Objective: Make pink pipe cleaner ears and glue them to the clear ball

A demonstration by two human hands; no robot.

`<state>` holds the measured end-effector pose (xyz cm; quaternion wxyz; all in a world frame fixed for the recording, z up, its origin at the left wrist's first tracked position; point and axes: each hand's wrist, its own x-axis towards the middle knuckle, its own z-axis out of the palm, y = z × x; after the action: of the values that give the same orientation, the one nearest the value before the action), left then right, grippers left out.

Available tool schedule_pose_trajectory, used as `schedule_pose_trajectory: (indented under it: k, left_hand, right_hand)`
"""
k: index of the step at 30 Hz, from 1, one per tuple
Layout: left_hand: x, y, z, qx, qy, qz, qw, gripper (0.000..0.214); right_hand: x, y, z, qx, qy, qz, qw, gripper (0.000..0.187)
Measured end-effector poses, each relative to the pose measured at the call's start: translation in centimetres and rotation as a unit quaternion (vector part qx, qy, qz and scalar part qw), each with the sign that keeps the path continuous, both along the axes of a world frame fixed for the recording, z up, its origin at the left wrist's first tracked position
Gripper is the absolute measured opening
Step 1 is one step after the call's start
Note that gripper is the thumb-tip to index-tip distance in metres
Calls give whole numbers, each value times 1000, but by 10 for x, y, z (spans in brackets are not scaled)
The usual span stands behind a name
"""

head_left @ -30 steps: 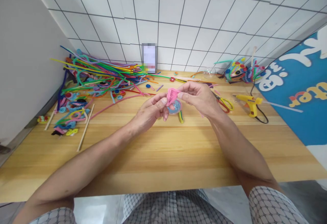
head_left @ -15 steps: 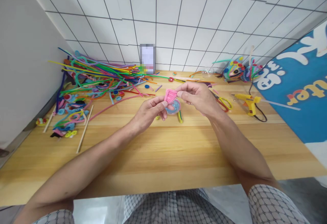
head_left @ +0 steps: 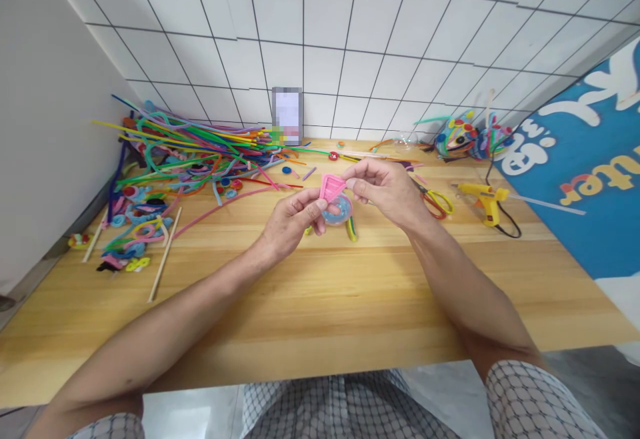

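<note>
Both hands hold a pink triangle of bent pipe cleaner (head_left: 332, 187) above the middle of the table. My left hand (head_left: 296, 217) pinches its lower left corner between thumb and fingers. At the upper right corner, the thumb and forefinger of my right hand (head_left: 384, 185) are closed on it. Just behind and below the triangle lies a clear round plastic piece with a bluish look (head_left: 338, 211), partly covered by the left fingers. A short yellow-green piece (head_left: 352, 229) sticks out beneath it on the table.
A heap of coloured pipe cleaners (head_left: 200, 142) fills the back left, with wooden sticks (head_left: 165, 255) before it. Yellow-handled scissors (head_left: 440, 200) and a yellow glue gun (head_left: 483, 199) lie to the right. Decorated balls (head_left: 456, 137) stand behind, and a phone (head_left: 287, 117) leans on the wall.
The pink triangle has tilted slightly between my fingers. Both hands keep their grip almost in place, and the whole view has shifted a little.
</note>
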<state>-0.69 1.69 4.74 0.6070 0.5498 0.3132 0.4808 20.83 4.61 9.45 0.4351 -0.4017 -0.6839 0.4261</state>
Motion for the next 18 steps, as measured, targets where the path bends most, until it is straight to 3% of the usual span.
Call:
schedule_pose_trajectory:
  k: [13, 18]
  left_hand:
    - [2, -1, 1, 8, -2, 33, 999, 45]
    - [3, 0, -2, 7, -1, 52, 999, 46]
  right_hand:
    - [-8, -6, -5, 74, -29, -30, 996, 17]
    - [-9, -5, -9, 68, -19, -29, 997, 15]
